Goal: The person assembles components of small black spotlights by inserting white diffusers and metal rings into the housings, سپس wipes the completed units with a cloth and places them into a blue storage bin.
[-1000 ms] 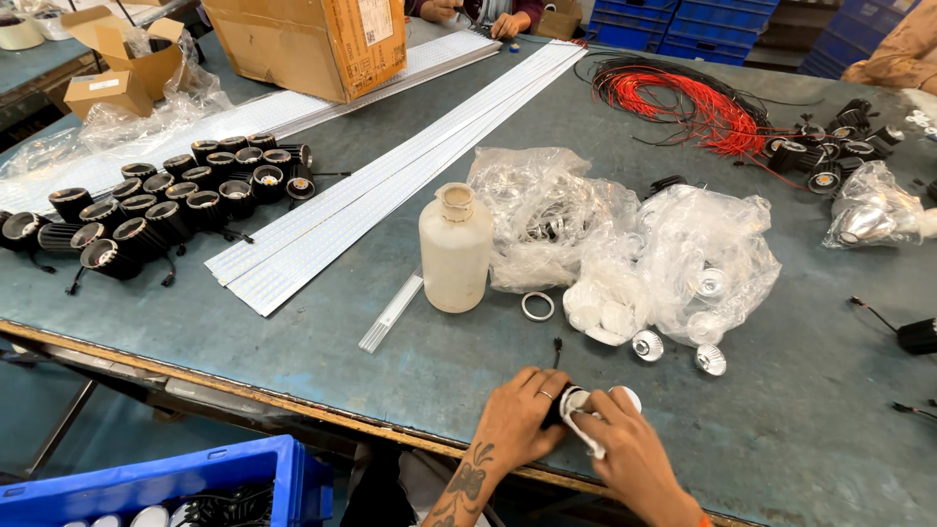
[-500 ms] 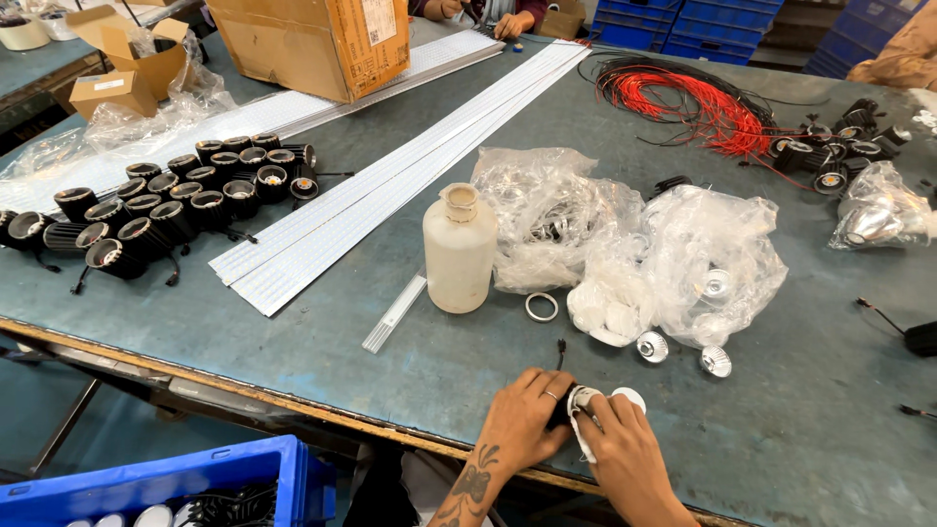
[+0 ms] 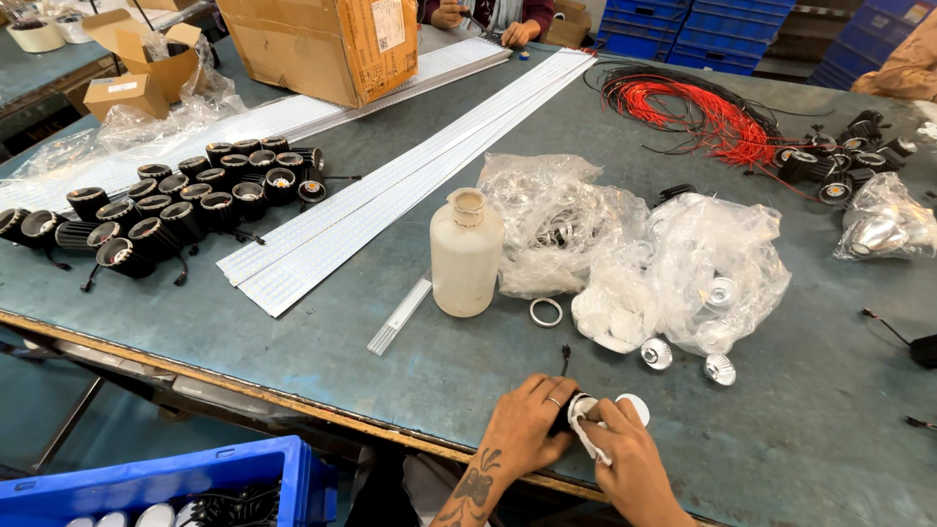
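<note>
Hands, two: left hand (image 3: 522, 429) grasping one black lamp (image 3: 569, 414), right hand (image 3: 625, 459) grasping one white cloth (image 3: 589, 436).

White plastic bottle (image 3: 467, 256), clear bags (image 3: 625, 249), red wires (image 3: 712, 112), cardboard box (image 3: 322, 44).

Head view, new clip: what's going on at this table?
A person at the near edge of the grey-green table holds a small black lamp housing in the left hand, while the right hand presses a white cloth against it. Ahead stand a pale plastic bottle, clear bags of parts, rows of black housings, long white strips and red wires.
</note>
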